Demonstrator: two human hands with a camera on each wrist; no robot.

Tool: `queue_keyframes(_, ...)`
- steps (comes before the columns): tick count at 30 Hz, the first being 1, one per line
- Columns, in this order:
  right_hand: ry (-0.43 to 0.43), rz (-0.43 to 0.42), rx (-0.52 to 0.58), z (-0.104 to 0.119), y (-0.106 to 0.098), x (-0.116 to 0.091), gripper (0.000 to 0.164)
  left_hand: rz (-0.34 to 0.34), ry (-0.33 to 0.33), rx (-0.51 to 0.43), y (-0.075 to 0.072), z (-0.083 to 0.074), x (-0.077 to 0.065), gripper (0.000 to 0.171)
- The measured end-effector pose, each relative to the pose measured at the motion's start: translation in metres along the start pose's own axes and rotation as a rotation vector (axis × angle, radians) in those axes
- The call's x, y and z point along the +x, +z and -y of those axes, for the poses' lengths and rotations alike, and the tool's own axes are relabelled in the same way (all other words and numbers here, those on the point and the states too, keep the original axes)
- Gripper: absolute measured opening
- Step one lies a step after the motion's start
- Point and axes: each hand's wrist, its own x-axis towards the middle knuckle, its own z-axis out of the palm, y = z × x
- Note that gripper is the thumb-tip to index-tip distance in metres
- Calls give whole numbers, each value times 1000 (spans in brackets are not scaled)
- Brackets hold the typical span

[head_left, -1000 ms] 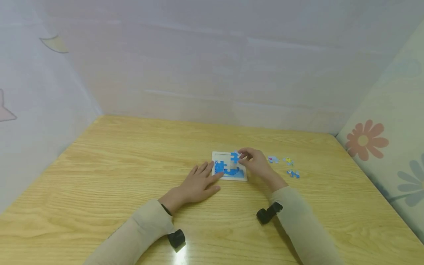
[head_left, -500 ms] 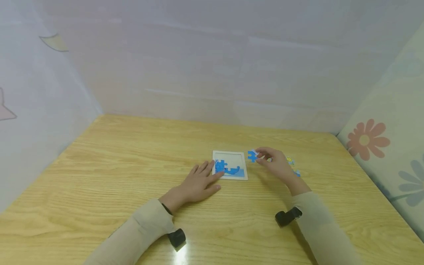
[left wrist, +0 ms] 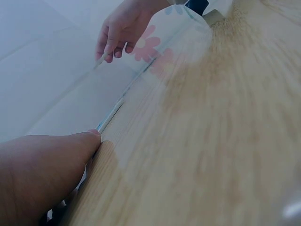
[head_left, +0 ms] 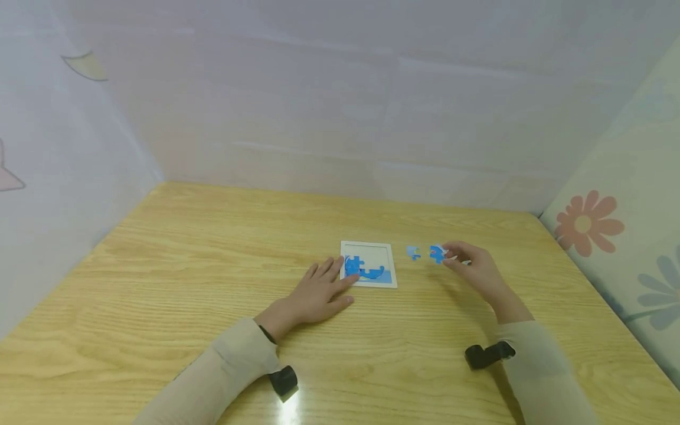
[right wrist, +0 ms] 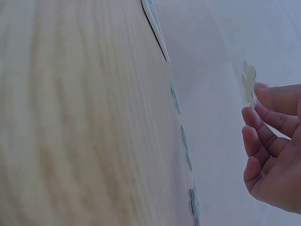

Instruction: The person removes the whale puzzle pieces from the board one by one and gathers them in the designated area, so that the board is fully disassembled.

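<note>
In the head view my right hand [head_left: 475, 271] pinches a blue jigsaw piece [head_left: 436, 254] between thumb and fingertips, to the right of the white puzzle tray [head_left: 395, 274]. The right wrist view shows this piece edge-on, raised above the tabletop. My left hand [head_left: 313, 297] lies flat with fingers spread, its fingertips at the tray's left and lower edge. Inside the tray, joined blue pieces [head_left: 353, 267] fill the lower part; the upper part shows bare backing. A light blue loose piece [head_left: 412, 252] lies between the tray and my right hand.
More loose pieces [right wrist: 186, 148] lie in a row on the wooden table [head_left: 212, 254], mostly hidden behind my right hand in the head view. A pale cloth wall [head_left: 319, 118] rises behind the table, and a flower-print wall [head_left: 632, 254] stands at the right.
My right hand has carried the blue jigsaw piece from over the tray's upper right corner rightward, over the loose pieces. A light blue piece beside the tray has come into sight. My left hand stays put.
</note>
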Motion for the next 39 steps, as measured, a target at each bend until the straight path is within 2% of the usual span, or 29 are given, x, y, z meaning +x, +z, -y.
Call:
queue_keyframes(8, 54, 5, 77, -14, -7, -9, 34, -4, -1, -6, 0, 1, -1, 50)
queue_keyframes(14, 101, 7, 47, -24, -8, -10, 36, 5, -4, -13, -1, 0, 0, 50)
queue_keyframes(21, 169, 46, 80, -34, -6, -12, 35, 9, -7, -17, -1, 0, -1, 50)
queue_keyframes(29, 169, 109, 6, -39, -4, -14, 36, 1, -3, -12, -1, 1, 0, 50)
queue_keyframes(39, 173, 102, -59, -41, 1, -14, 32, -2, -1, -8, 0, 2, 0, 50)
